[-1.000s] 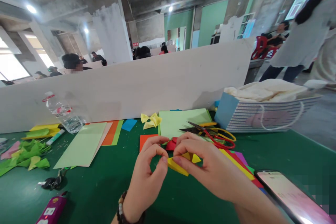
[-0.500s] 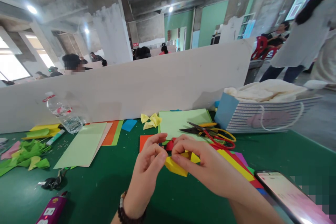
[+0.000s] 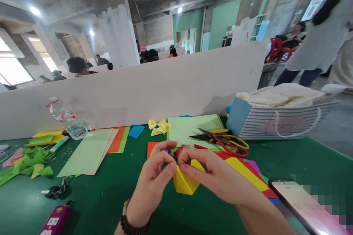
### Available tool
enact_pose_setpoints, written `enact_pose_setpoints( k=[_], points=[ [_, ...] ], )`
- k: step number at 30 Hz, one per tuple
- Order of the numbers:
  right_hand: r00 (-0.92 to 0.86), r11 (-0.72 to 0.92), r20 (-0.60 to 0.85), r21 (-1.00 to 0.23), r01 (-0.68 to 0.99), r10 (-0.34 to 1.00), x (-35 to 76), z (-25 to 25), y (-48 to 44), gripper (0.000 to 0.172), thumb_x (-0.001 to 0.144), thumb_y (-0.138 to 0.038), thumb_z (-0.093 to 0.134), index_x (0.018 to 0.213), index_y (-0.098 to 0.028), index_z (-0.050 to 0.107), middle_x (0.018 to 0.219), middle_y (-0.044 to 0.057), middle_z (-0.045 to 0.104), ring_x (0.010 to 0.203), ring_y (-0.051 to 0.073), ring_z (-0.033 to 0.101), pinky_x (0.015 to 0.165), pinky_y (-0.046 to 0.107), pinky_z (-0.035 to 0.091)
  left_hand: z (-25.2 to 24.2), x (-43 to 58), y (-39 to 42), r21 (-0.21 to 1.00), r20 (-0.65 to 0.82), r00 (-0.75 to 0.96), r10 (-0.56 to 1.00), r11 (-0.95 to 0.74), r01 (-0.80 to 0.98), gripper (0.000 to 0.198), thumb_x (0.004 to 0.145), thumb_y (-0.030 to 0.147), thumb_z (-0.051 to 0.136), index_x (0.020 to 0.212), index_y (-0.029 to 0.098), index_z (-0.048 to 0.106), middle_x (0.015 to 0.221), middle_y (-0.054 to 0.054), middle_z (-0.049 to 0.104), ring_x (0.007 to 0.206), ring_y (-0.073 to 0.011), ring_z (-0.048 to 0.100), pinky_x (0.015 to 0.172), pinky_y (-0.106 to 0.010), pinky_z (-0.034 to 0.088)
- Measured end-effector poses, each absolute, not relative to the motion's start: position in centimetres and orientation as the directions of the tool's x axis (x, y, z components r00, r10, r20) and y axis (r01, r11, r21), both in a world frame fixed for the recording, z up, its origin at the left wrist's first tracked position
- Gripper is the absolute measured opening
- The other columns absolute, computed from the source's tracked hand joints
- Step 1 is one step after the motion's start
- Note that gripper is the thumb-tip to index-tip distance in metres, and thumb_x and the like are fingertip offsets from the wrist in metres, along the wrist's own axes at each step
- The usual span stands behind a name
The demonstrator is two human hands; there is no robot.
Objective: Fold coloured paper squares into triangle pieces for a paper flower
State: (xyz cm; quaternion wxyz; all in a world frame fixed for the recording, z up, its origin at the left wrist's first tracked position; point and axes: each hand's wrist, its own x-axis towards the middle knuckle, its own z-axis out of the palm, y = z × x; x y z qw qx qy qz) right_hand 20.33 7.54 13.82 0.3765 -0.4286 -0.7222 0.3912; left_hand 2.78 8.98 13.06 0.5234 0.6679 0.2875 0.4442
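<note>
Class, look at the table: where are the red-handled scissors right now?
In the head view, the black-bladed scissors with red loop handles lie on the right edge of the pale green paper sheet, just above the person's right hand, alongside a yellow-handled pair.

Folded paper (image 3: 183, 181) (solid yellow)

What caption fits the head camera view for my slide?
Left hand and right hand hold folded yellow paper above a green table, beside scissors.

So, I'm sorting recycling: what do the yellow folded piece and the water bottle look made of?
The yellow folded piece looks like matte paper or thin card: sharp creases, no shine. The water bottle looks like clear, glossy thin plastic, its see-through wall catching light.
</note>
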Motion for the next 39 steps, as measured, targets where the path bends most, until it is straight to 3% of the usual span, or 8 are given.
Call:
enact_pose_setpoints(
  k=[5, 12, 17, 24, 29, 34, 39],
  points=[
    [-0.373, 0.271, 0.205, -0.953, 0.135, 0.905, 20.3, 13.4, 8.0, 0.032, 0.09, -0.048, 0.05, 0.076, -0.019, 0.052, 0.072, -0.003, 0.046, 0.064, 0.01, 0.037, 0.056, 0.022, 0.032, 13.1, 2.8, 9.1, 0.963, 0.269, 0.436, 0.859, -0.229, -0.143, 0.021, 0.091, 0.036, 0.056, 0.078, 0.021, 0.06, 0.134, -0.004, 0.048, 0.134, -0.0222, 0.036, 0.105, -0.033, 0.036],
    [-0.407, 0.237, 0.186, -0.968, 0.08, 0.894, 20.3, 13.0, 8.6, 0.039, 0.086, -0.055, 0.053, 0.075, -0.017, 0.054, 0.071, -0.003, 0.045, 0.063, 0.009, 0.035, 0.056, 0.022, 0.03, 12.8, 3.1, 9.0, 0.956, 0.284, 0.427, 0.859, -0.215, -0.201, 0.018, 0.091, 0.036, 0.056, 0.083, 0.021, 0.061, 0.138, -0.005, 0.047, 0.135, -0.0245, 0.036, 0.107, -0.038, 0.034],
    [-0.374, 0.218, 0.164, -0.97, 0.105, 0.913, 20.1, 13.2, 8.6, 0.036, 0.086, -0.052, 0.054, 0.076, -0.017, 0.056, 0.07, -0.003, 0.045, 0.062, 0.009, 0.035, 0.054, 0.023, 0.029, 12.6, 3.0, 9.3, 0.961, 0.238, 0.438, 0.867, -0.145, -0.234, 0.017, 0.091, 0.034, 0.056, 0.081, 0.02, 0.06, 0.14, -0.005, 0.044, 0.135, -0.0248, 0.037, 0.107, -0.038, 0.035],
    [-0.331, 0.24, 0.179, -0.959, 0.151, 0.926, 19.7, 13.5, 7.9, 0.032, 0.089, -0.047, 0.052, 0.074, -0.019, 0.052, 0.072, -0.003, 0.046, 0.065, 0.009, 0.037, 0.057, 0.022, 0.032, 12.5, 2.9, 9.4, 0.954, 0.3, 0.415, 0.859, -0.267, -0.138, 0.017, 0.093, 0.033, 0.054, 0.083, 0.021, 0.06, 0.139, -0.005, 0.045, 0.137, -0.0224, 0.033, 0.109, -0.037, 0.032],
    [-0.368, 0.136, 0.142, -0.99, -0.043, 0.919, 19.4, 12.6, 8.8, 0.039, 0.083, -0.055, 0.058, 0.074, -0.018, 0.053, 0.066, -0.005, 0.042, 0.059, 0.008, 0.034, 0.053, 0.021, 0.029, 12.4, 3.1, 9.2, 0.964, 0.248, 0.376, 0.893, -0.188, -0.19, 0.018, 0.094, 0.034, 0.051, 0.086, 0.022, 0.061, 0.143, -0.003, 0.043, 0.135, -0.0231, 0.037, 0.106, -0.036, 0.037],
    [-0.426, 0.032, 0.107, -0.983, -0.18, 0.898, 19.7, 12.2, 9.4, 0.037, 0.079, -0.053, 0.065, 0.074, -0.017, 0.057, 0.07, -0.003, 0.049, 0.064, 0.008, 0.043, 0.058, 0.021, 0.034, 12.7, 3.1, 9.0, 0.957, 0.24, 0.432, 0.869, -0.135, -0.258, 0.015, 0.089, 0.032, 0.059, 0.1, 0.025, 0.067, 0.144, -0.005, 0.042, 0.135, -0.025, 0.038, 0.104, -0.035, 0.041],
    [-0.338, 0.124, 0.181, -0.975, -0.183, 0.924, 20.0, 12.4, 9.3, 0.032, 0.079, -0.05, 0.067, 0.088, -0.019, 0.061, 0.085, 0.001, 0.059, 0.078, 0.011, 0.054, 0.07, 0.023, 0.043, 13.0, 2.9, 9.3, 0.943, 0.282, 0.358, 0.89, -0.189, -0.272, 0.01, 0.081, 0.03, 0.07, 0.088, 0.024, 0.073, 0.129, -0.006, 0.055, 0.125, -0.0245, 0.049, 0.096, -0.031, 0.046]
  ],
)
